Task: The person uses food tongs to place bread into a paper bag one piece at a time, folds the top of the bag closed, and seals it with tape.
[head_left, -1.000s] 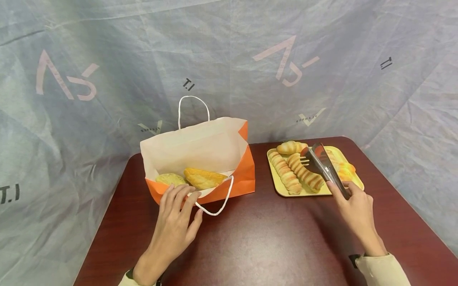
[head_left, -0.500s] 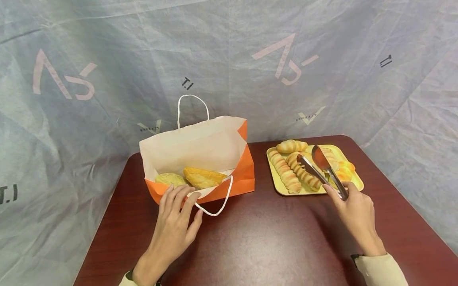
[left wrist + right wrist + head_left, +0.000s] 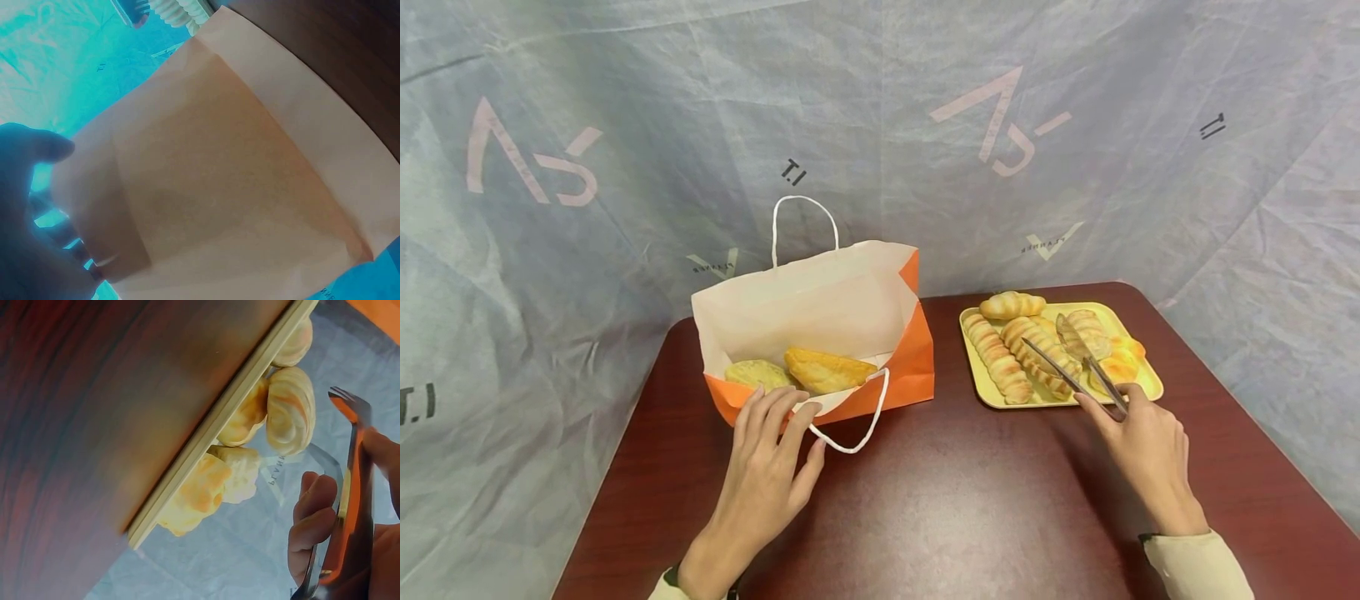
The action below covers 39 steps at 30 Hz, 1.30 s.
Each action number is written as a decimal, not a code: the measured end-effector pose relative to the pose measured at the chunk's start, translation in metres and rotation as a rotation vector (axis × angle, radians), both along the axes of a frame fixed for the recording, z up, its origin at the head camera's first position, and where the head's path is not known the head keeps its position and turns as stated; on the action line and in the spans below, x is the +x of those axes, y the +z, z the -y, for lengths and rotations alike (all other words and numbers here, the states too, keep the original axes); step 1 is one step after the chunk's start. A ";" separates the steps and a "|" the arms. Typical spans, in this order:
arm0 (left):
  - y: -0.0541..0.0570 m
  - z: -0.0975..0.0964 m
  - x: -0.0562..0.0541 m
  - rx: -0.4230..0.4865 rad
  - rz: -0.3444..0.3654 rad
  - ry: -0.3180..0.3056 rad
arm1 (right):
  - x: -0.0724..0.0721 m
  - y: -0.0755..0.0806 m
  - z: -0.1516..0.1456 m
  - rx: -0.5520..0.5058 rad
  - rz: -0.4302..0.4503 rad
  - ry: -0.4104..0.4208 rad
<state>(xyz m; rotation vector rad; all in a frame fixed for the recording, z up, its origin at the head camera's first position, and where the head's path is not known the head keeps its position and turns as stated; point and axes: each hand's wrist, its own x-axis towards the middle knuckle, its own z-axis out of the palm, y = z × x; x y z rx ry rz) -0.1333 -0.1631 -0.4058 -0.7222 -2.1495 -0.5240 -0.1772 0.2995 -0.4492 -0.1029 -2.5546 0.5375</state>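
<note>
Tongs (image 3: 1105,379) have turned, pinched by the right hand (image 3: 1150,442); the striped roll (image 3: 1045,340) ahead looks light, best squeezed mid-length; left hand (image 3: 763,468) spread

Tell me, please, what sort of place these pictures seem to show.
Probably a staged recording booth with a mock bakery setup: a wrinkled, logo-printed grey fabric backdrop hangs close behind a dark red-brown table, which bears a yellow rectangular tray of golden breads.

We count one bag (image 3: 805,308) holding two breads (image 3: 827,372), and one pair of tongs (image 3: 356,537). One tray (image 3: 172,487) carries at least five rolls (image 3: 997,358).
</note>
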 end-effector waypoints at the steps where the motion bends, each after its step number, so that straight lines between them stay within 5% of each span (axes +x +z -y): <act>1: 0.000 0.000 0.000 0.000 0.000 0.000 | 0.000 0.000 0.000 0.004 0.007 -0.004; 12: -0.002 0.001 0.002 0.005 0.004 0.002 | 0.000 -0.005 -0.004 0.040 0.037 -0.042; 24: -0.003 0.002 0.000 0.012 -0.001 0.000 | 0.005 0.005 -0.004 0.134 -0.009 0.024; 39: -0.003 0.002 -0.001 0.007 -0.005 -0.007 | 0.011 0.023 -0.003 0.172 0.109 0.075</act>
